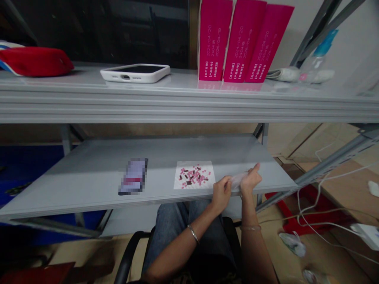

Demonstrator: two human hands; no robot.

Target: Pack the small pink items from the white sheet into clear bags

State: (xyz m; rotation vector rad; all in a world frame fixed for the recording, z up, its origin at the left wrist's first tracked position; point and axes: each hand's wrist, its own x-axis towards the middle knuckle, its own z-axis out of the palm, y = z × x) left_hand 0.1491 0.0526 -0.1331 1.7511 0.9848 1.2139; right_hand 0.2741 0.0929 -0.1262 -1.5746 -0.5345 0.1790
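A small clear plastic bag (237, 180) is stretched between my two hands, over the front edge of the lower shelf. My left hand (221, 195) pinches one side of it, fingers closed. On the other side my right hand (251, 180) grips it, with the thumb pointing up and away. Just left of my hands, a white sheet of paper (177, 184) lies flat, strewn with small pink tablets (197, 176) and several dark capsules (188, 182). Whether anything is inside the bag is too blurred to tell.
A phone (134, 176) lies left on the lower shelf (160, 152). The upper shelf (177, 103) carries a white-cased phone (136, 73), a red item (44, 61), magenta boxes (214, 43) and a spray bottle (318, 59). White cables (314, 197) hang at right.
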